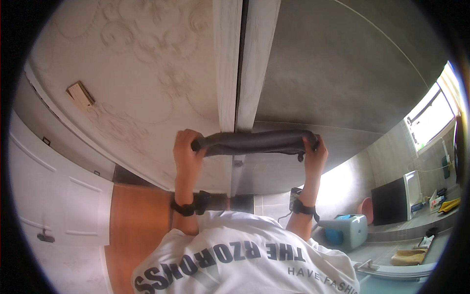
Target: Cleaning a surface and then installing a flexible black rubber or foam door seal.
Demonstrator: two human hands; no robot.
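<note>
A dark grey cloth (257, 142), gathered into a long band, is stretched level in front of me between my two hands. My left hand (187, 149) grips its left end, with the fingers closed round the edge. At the other end, my right hand (315, 153) pinches the cloth with the thumb on the near side. A small dark piece (301, 157) dangles from the cloth beside my right thumb. What kind of cloth it is, I cannot tell. Dark bands circle both my wrists.
A white door frame (254, 73) stands ahead, between a patterned wall (147, 59) and grey tiles (338, 68). The white door (63, 191) and wooden floor (134, 220) lie left. At right are a grey-blue bin (360, 232), a counter (382, 234), and a window (433, 115).
</note>
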